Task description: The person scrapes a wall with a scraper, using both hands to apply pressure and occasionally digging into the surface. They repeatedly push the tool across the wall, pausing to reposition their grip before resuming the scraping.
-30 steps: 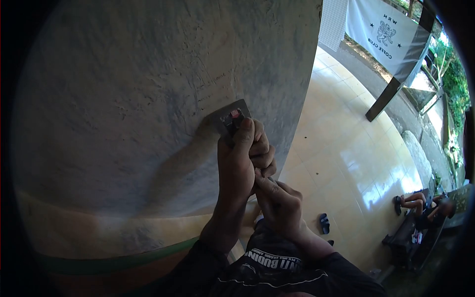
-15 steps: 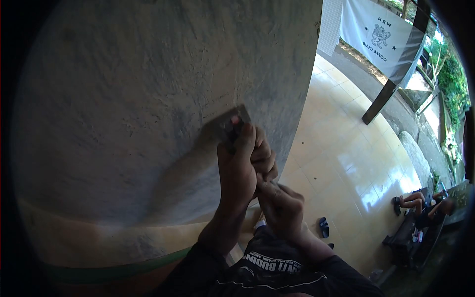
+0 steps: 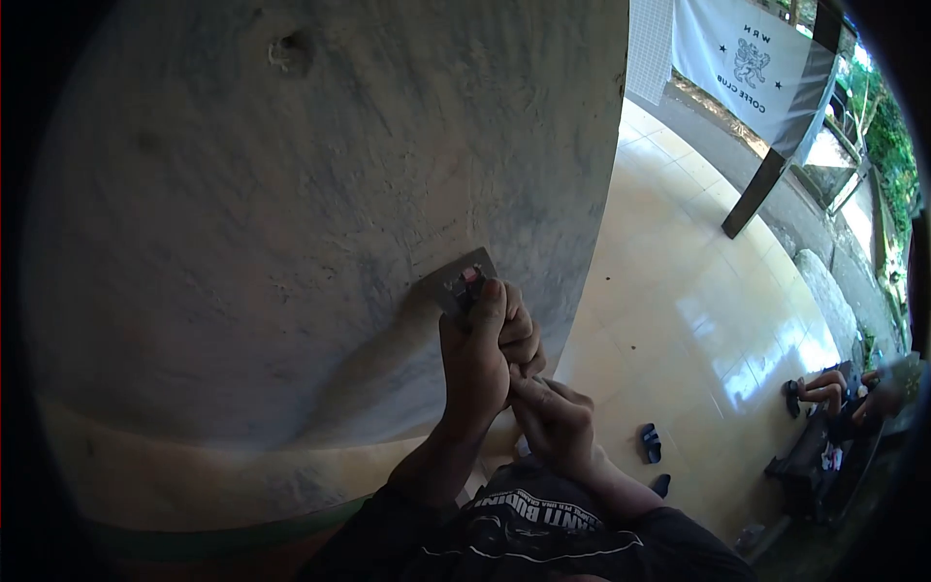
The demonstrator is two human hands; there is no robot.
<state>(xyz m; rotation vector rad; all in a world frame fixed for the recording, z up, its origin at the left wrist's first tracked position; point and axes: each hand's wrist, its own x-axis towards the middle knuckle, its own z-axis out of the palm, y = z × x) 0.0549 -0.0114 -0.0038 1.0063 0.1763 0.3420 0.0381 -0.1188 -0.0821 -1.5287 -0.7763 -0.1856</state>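
Flat grey metal scraper (image 3: 458, 278), clenched in left hand (image 3: 480, 344) over right hand (image 3: 553, 427), pressed to grey plaster wall (image 3: 291, 242); scraping stroke in hand, firm pressure likely needed next.

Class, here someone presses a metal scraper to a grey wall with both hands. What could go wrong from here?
1. The scraper lies tilted against the wall; a blade corner may dig in and gouge the surface.
2. The left hand and right hand are clenched close to the wall; if the blade skids, knuckles could scrape it.
3. The tiled floor looks glossy; a hard push might cost footing.
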